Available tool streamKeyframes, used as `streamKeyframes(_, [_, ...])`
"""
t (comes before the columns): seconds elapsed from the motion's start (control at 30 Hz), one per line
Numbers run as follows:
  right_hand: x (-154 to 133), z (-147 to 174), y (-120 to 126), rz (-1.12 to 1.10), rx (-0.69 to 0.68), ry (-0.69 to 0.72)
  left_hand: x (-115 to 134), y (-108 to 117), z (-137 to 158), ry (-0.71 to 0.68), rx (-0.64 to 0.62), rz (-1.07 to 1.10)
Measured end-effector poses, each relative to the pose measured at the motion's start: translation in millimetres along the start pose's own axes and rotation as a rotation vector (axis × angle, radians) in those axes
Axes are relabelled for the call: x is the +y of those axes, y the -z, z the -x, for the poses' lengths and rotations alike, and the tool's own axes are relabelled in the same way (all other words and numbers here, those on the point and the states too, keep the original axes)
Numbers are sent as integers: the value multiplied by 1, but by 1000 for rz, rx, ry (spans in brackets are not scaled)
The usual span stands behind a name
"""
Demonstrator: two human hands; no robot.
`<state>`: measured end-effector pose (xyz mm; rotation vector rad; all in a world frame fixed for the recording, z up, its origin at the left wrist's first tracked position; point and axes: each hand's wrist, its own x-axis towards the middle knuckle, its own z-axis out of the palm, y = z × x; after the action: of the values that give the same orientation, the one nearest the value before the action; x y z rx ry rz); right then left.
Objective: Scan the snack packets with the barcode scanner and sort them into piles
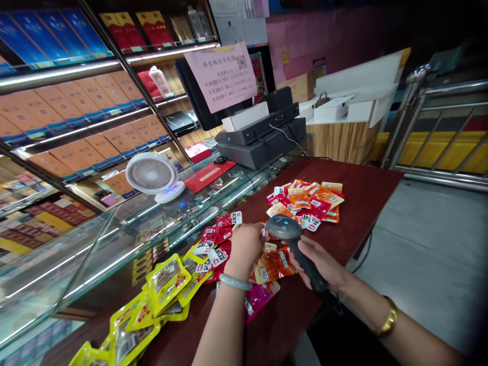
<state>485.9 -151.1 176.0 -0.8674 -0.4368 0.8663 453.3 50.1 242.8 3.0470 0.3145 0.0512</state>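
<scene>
My right hand [316, 262] is wrapped round the handle of a dark grey barcode scanner [284, 227], whose head points away from me. Beside the scanner head, my left hand [246, 246] has its fingers curled on a small orange snack packet [268, 233], mostly hidden behind the scanner. Below both hands lies a larger orange snack packet [275, 265], with a magenta packet [261, 301] nearer to me. Red and white packets [219, 244] are spread left of my left hand. Yellow snack packets [168, 282] overlap in a long pile further left.
A pile of red and orange packets [307, 201] lies at the far side of the brown table [366, 188]. Along its left runs a glass display counter [125, 229] with a white fan [154, 178]. A monitor [198, 96] and a cash drawer [263, 145] stand behind. Metal railing [438, 132] at right.
</scene>
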Motion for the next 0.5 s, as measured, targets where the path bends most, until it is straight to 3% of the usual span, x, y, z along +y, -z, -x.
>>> streamKeyframes(0.1, [-2, 0, -1, 3, -6, -8, 14, 1, 5, -31, -89, -129])
streamKeyframes(0.27, [-6, 0, -4, 35, 4, -6, 31, -14, 8, -157, -119, -26])
streamKeyframes(0.5, [-6, -1, -2, -25, 4, 52, 38, -39, -27, -159, -222, 76])
